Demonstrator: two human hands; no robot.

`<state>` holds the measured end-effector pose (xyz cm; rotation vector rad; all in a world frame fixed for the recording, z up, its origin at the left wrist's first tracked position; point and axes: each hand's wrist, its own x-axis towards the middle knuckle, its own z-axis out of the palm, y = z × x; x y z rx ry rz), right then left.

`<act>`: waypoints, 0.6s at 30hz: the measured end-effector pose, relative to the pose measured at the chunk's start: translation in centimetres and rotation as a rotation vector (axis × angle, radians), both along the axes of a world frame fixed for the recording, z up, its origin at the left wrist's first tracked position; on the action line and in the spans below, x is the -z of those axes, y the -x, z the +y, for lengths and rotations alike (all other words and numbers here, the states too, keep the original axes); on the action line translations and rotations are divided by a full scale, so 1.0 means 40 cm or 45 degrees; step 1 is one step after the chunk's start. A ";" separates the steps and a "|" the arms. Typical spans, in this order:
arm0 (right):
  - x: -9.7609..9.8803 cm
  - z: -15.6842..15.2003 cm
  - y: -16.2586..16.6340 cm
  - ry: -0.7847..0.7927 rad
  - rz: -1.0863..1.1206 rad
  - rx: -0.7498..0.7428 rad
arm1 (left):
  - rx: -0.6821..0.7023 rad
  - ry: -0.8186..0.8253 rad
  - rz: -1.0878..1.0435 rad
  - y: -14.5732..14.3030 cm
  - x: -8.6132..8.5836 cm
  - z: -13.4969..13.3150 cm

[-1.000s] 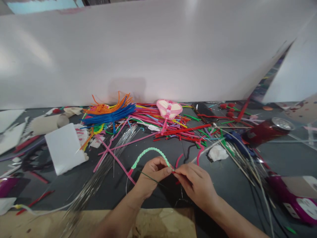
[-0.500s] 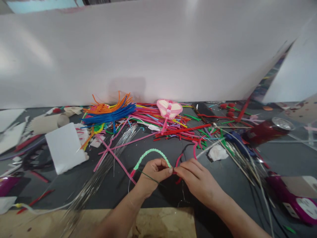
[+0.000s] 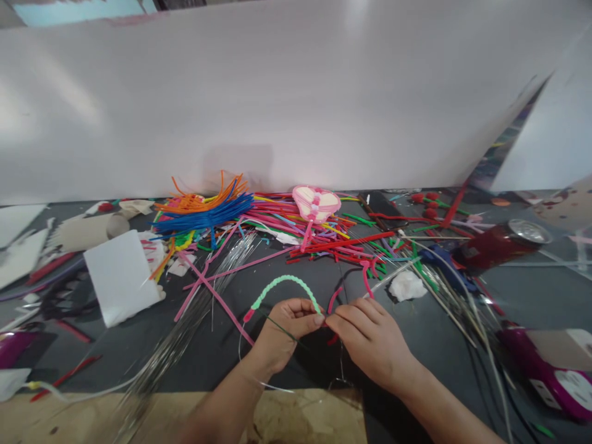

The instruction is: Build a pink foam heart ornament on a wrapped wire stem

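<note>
My left hand (image 3: 285,330) is closed in a pinch on one end of a light green twisted pipe cleaner (image 3: 285,279). That strand arches up and over to the left, and its far end carries a pink-red tip (image 3: 248,315) with a thin pale wire hanging from it. My right hand (image 3: 370,339) meets the left fingertips, its fingers closed on a pinkish-red pipe cleaner (image 3: 367,283) that curls up behind the knuckles. The exact join between the fingertips is hidden. A thin dark green strand (image 3: 280,328) crosses my left hand.
A pink heart-shaped piece (image 3: 317,205) lies on a pile of pipe cleaners, beside blue bundles (image 3: 208,216). Loose metal wires (image 3: 180,336) spread at left. White card (image 3: 121,277), a crumpled white wad (image 3: 407,285), a red can (image 3: 502,246) and a purple device (image 3: 546,370) surround the hands.
The green strand's pink-red tip has swung slightly left and up, and its pale wire now shows across my left wrist. The pinkish-red curl by my right hand has shifted slightly. Both hands keep their pinch.
</note>
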<state>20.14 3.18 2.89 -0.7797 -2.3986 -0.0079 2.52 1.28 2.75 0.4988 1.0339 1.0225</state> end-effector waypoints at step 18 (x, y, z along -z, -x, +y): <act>-0.004 0.004 -0.005 -0.014 0.031 -0.179 | 0.251 -0.360 0.404 0.006 0.005 -0.002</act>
